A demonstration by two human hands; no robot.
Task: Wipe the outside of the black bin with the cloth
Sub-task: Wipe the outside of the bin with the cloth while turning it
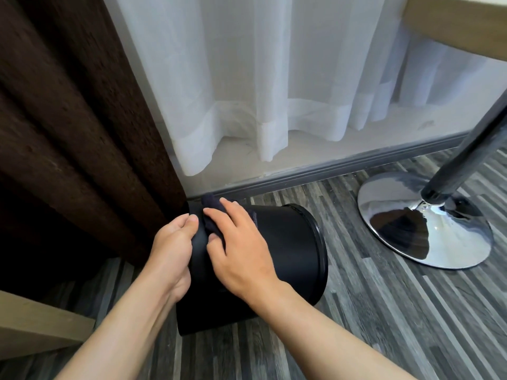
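The black bin (288, 242) lies tipped on its side on the floor, its open rim pointing right and its base toward the left. My left hand (171, 250) grips the base edge and steadies it. My right hand (238, 242) lies flat on the upper side wall and presses a dark cloth (212, 205) against it. Most of the cloth is hidden under the fingers; a fold sticks out beyond the fingertips near the base.
A dark brown curtain (68, 133) hangs right beside the bin on the left. White sheer curtains (274, 91) and a grey baseboard run behind. A chrome stool base (425, 223) with its pole stands to the right on striped grey flooring. A wooden edge (35, 325) is at lower left.
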